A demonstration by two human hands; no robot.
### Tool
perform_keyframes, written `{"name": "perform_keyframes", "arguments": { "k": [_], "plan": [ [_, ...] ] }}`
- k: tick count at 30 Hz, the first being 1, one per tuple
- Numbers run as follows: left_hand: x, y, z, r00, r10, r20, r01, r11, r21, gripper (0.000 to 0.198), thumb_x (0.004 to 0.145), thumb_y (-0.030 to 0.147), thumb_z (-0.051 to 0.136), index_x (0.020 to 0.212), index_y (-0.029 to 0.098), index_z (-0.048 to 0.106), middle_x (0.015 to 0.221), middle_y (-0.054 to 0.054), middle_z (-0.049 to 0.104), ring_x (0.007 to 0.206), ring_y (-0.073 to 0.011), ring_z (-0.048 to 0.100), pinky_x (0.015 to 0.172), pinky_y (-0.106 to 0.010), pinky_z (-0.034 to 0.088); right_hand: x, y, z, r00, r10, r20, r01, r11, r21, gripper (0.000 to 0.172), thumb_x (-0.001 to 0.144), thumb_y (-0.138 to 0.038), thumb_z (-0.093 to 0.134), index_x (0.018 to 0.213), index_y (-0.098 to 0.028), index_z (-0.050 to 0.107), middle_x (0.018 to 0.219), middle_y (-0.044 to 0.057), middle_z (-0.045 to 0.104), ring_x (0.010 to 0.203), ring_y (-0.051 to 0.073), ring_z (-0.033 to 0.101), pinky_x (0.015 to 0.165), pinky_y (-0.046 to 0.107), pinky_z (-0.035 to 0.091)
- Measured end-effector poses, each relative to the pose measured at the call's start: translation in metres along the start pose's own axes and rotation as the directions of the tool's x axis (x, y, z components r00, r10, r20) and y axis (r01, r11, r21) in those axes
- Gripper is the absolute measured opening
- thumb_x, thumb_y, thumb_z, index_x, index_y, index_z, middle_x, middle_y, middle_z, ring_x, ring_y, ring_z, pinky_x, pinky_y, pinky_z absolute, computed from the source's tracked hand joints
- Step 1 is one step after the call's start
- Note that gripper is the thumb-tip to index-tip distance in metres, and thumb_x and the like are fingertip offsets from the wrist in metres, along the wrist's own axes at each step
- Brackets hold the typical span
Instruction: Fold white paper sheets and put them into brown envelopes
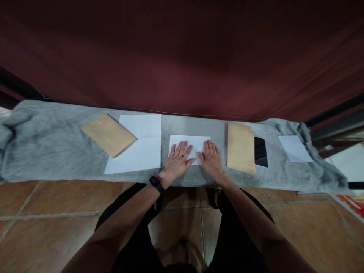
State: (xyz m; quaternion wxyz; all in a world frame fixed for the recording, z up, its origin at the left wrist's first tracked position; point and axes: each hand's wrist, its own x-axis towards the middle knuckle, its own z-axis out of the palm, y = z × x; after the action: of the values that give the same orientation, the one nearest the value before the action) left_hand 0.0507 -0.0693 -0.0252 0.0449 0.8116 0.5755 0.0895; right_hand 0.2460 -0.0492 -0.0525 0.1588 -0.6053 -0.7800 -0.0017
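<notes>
A folded sheet of white paper (pixel 190 139) lies flat on the grey cloth in front of me. My left hand (pixel 178 160) rests palm down on its left part, fingers spread. On its right part lies my right hand (pixel 211 158), also palm down, fingers stretched out and close together, thumb apart. Both hands cover much of the sheet's lower half. To the left are larger white sheets (pixel 145 151), with brown envelopes (pixel 109 135) lying slantwise over their left side. Right of my right hand sits a stack of brown envelopes (pixel 241 148).
A dark-screened phone (pixel 261 151) lies partly under the right envelopes. Farther right is a small white paper (pixel 295 148). The long narrow surface is covered by grey cloth (pixel 51 148), with bunched ends. A dark red curtain-like backdrop (pixel 182 76) rises behind it.
</notes>
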Motion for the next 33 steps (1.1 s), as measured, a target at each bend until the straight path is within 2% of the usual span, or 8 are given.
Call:
{"name": "perform_keyframes", "arguments": {
  "k": [5,9,16,22,26,33],
  "plan": [
    [-0.001,0.0,-0.001,1.0,0.001,0.002,-0.001,1.0,0.002,0.064,0.104,0.053,0.039,0.16,0.022,0.038,0.171,-0.01,0.026,0.16,-0.0287,0.018,0.131,-0.055,0.01,0.003,0.01,0.003,0.997,0.056,-0.062,-0.057,0.998,-0.016,0.072,0.108,-0.049,0.031,0.157,0.003,0.034,0.162,0.028,0.037,0.151,0.037,0.036,0.122,0.055,0.031],
    [-0.001,0.0,-0.001,1.0,0.007,0.005,-0.007,1.0,-0.014,0.064,0.104,0.052,0.039,0.16,0.02,0.038,0.171,-0.011,0.026,0.16,-0.0289,0.018,0.131,-0.054,0.009,0.007,0.013,-0.001,0.994,0.074,-0.077,-0.074,0.997,0.007,0.07,0.108,-0.046,0.031,0.157,0.004,0.035,0.163,0.029,0.035,0.153,0.038,0.033,0.121,0.058,0.031],
    [0.008,0.001,-0.007,1.0,-0.013,0.0,0.013,0.988,-0.156,0.065,0.108,0.045,0.019,0.162,0.009,0.029,0.17,-0.015,0.027,0.16,-0.024,0.018,0.131,-0.046,0.018,0.011,-0.02,-0.008,0.993,-0.078,0.083,0.063,0.982,0.176,0.061,0.107,-0.033,0.028,0.163,-0.01,0.027,0.17,0.017,0.026,0.159,0.028,0.021,0.127,0.053,0.026],
    [0.021,0.007,-0.004,0.999,-0.025,0.024,0.028,0.986,-0.166,0.066,0.108,0.044,0.018,0.16,0.006,0.034,0.169,-0.016,0.028,0.16,-0.0254,0.018,0.131,-0.047,0.018,0.011,-0.039,-0.002,0.974,-0.142,0.176,0.114,0.98,0.163,0.059,0.104,-0.023,0.029,0.162,-0.01,0.033,0.168,0.013,0.032,0.158,0.024,0.026,0.129,0.048,0.021],
    [0.028,0.003,0.0,0.999,-0.048,0.018,0.05,0.993,-0.11,0.071,0.106,0.051,0.025,0.159,0.005,0.035,0.168,-0.018,0.03,0.159,-0.0274,0.019,0.131,-0.047,0.016,0.013,-0.035,0.0,0.983,-0.114,0.144,0.099,0.989,0.11,0.057,0.106,-0.025,0.031,0.16,-0.01,0.036,0.168,0.014,0.032,0.157,0.026,0.028,0.129,0.049,0.022],
    [0.029,-0.016,0.005,0.991,-0.124,-0.055,0.122,0.992,-0.043,0.073,0.106,0.052,0.026,0.16,0.004,0.033,0.168,-0.019,0.029,0.159,-0.0284,0.022,0.13,-0.047,0.016,0.012,-0.017,-0.002,0.998,-0.044,0.042,0.041,0.997,0.072,0.06,0.108,-0.04,0.036,0.159,-0.009,0.038,0.166,0.017,0.036,0.154,0.03,0.035,0.126,0.051,0.026]
  ]
}}
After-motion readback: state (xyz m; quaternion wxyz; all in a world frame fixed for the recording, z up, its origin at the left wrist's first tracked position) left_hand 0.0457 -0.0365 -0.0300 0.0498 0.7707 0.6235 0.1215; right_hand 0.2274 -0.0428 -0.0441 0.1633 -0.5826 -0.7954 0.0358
